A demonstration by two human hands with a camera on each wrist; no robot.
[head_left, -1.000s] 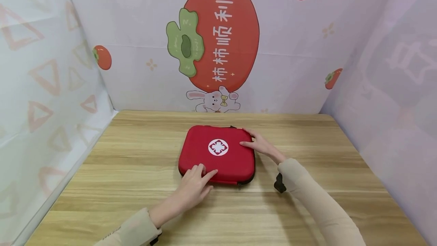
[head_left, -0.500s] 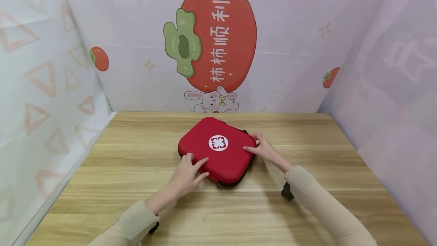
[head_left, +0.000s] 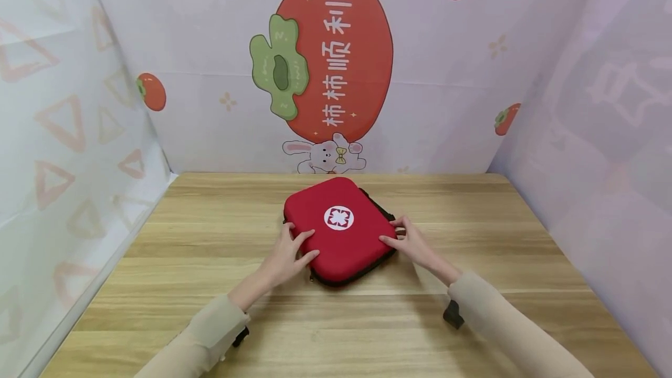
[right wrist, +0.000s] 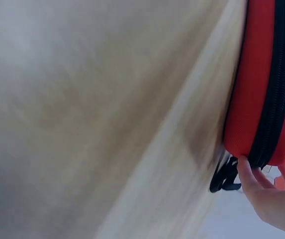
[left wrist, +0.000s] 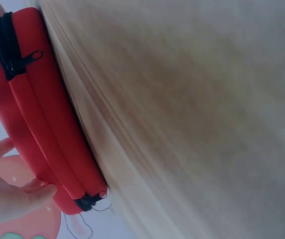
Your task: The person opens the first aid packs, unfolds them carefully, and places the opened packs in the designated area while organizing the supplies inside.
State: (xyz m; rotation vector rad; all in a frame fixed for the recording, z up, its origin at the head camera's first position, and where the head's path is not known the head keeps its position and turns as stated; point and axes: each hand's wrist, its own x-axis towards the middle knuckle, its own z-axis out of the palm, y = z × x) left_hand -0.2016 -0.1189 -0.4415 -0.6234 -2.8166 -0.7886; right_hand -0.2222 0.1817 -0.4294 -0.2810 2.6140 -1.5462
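Observation:
A red zipped first-aid case (head_left: 341,249) with a white cross emblem lies flat on the wooden table, turned askew in the head view. My left hand (head_left: 286,255) holds its left edge, thumb and a finger over the top and another finger on the side. My right hand (head_left: 415,244) pinches the right corner, with the thumb on top and fingers around the side. In the left wrist view, black zipper pulls (left wrist: 35,56) hang at the ends of the zip. A black handle (right wrist: 226,175) shows beyond the right fingers in the right wrist view.
The wooden tabletop (head_left: 210,220) surrounds the case. A white printed cloth backdrop (head_left: 446,74) with persimmon drawings stands behind the table, with cloth side walls (head_left: 73,150) left and right. A dark wrist strap piece (head_left: 452,315) hangs under the right sleeve.
The case has turned clockwise as seen from above, its zipper pull moving left and its handle swinging to the back right. Both hands moved along with its edges.

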